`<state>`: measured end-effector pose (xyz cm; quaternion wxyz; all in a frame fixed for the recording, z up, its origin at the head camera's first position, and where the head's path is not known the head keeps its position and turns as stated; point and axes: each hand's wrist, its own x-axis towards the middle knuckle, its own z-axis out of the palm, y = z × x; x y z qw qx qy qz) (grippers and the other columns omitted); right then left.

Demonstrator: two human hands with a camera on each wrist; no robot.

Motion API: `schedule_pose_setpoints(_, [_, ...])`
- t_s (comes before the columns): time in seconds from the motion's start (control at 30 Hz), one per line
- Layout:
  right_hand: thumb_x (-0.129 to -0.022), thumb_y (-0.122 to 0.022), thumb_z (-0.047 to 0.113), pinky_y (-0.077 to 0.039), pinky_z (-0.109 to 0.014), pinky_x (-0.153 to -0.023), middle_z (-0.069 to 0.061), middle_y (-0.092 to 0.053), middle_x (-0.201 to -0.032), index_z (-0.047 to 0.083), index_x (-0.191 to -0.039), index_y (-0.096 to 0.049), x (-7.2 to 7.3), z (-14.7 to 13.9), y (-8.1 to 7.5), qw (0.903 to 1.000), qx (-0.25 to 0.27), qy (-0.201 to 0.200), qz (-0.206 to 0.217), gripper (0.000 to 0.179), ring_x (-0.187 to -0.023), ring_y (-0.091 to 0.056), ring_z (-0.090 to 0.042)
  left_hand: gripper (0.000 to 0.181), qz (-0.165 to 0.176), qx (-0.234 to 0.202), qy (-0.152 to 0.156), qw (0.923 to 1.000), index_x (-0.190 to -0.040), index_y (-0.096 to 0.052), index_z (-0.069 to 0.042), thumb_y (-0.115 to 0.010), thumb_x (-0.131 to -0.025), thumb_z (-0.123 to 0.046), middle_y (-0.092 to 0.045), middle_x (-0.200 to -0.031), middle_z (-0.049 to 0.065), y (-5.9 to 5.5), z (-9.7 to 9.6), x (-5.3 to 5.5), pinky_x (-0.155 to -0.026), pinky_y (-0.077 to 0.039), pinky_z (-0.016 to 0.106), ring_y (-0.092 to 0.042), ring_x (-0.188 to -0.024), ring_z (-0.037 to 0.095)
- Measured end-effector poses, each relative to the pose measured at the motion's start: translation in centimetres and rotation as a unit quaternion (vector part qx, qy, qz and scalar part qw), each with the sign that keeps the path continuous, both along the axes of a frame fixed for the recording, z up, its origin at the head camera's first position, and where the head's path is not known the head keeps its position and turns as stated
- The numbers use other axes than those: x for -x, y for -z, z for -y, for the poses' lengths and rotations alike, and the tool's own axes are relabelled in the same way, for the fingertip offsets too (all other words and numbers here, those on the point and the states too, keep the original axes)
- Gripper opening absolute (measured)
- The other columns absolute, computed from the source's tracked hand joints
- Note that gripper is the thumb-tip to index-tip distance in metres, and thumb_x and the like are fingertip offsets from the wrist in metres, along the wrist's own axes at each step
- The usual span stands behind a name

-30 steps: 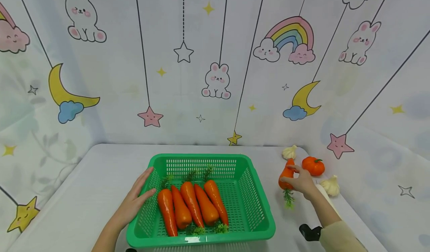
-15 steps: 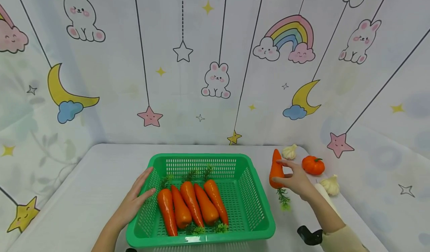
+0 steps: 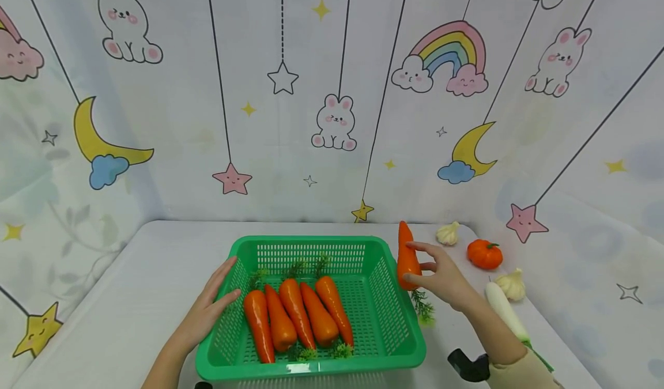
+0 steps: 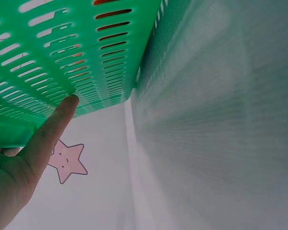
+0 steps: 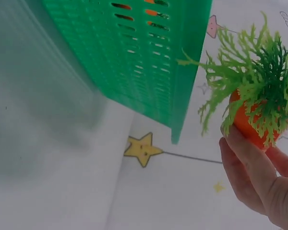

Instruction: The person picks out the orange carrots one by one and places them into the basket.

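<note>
My left hand (image 3: 204,308) grips the left rim of a green plastic basket (image 3: 384,361). Its thumb lies over the rim; in the left wrist view a straight finger (image 4: 57,120) touches the slotted outer wall. Several carrots (image 3: 293,311) with green tops lie side by side in the basket. At the right rim, my right hand (image 3: 441,276) pinches another carrot (image 3: 407,256) between thumb and fingers. This carrot points tip up, and its leafy top (image 5: 264,81) hangs below. Close up in the right wrist view, the leaves cover much of its orange end.
To the right on the white table (image 3: 129,297) are a garlic bulb (image 3: 448,234), a small orange pumpkin (image 3: 485,254), another garlic bulb (image 3: 510,285) and a long white vegetable (image 3: 505,311). A cartoon-printed cloth (image 3: 280,176) hangs behind.
My right hand has carried the carrot leftward from beside the garlic and pumpkin to the basket's right rim. More of the white vegetable shows. The left hand and basket stay put.
</note>
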<state>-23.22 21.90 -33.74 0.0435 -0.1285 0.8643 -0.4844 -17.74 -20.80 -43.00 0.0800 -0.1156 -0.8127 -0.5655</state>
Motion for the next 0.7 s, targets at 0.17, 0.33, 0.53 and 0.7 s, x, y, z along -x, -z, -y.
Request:
schedule_pose_setpoints(0.17, [-0.081, -0.068, 0.006, -0.054, -0.039, -0.073, -0.023, -0.022, -0.139, 0.004, -0.135, -0.038, -0.4, 1.2, -0.2, 0.9994, 0.025, -0.020, 0.009, 0.062, -0.105, -0.049, -0.041, 0.060, -0.001, -0.001, -0.001, 1.0000, -0.146, -0.021, -0.011, -0.050, -0.094, -0.015, -0.009, -0.150, 0.017, 0.0, 0.0, 0.0, -0.092, -0.012, 0.073, -0.007, -0.134, 0.042])
schedule_pose_setpoints(0.33, [-0.081, -0.068, 0.007, -0.054, -0.039, -0.073, -0.022, -0.021, -0.140, 0.005, -0.134, -0.040, -0.7, 2.4, 0.0, 0.9979, 0.047, -0.042, 0.014, 0.060, -0.106, -0.048, -0.040, 0.060, -0.001, -0.002, -0.002, 1.0000, -0.146, -0.021, -0.011, -0.050, -0.093, -0.015, -0.010, -0.150, 0.017, 0.0, 0.0, 0.0, -0.092, -0.013, 0.074, -0.007, -0.134, 0.042])
schedule_pose_setpoints(0.53, [-0.081, -0.069, 0.011, -0.054, -0.039, -0.073, -0.021, -0.022, -0.139, 0.007, -0.133, -0.042, -1.1, 3.8, 1.4, 0.9919, 0.076, -0.096, 0.035, 0.059, -0.106, -0.049, -0.037, 0.060, -0.001, -0.002, -0.001, 1.0000, -0.146, -0.020, -0.010, -0.049, -0.094, -0.016, -0.009, -0.150, 0.017, 0.1, 0.0, 0.0, -0.092, -0.012, 0.073, -0.007, -0.134, 0.042])
schedule_pose_setpoints(0.7, [-0.082, -0.069, 0.012, -0.054, -0.038, -0.071, -0.023, -0.025, -0.137, 0.006, -0.133, -0.042, -1.3, 4.6, 2.8, 0.9917, 0.063, -0.105, 0.038, 0.059, -0.105, -0.049, -0.037, 0.060, -0.001, -0.004, 0.001, 1.0000, -0.146, -0.021, -0.010, -0.049, -0.094, -0.015, -0.010, -0.150, 0.016, 0.1, 0.0, 0.0, -0.093, -0.012, 0.073, -0.007, -0.134, 0.041])
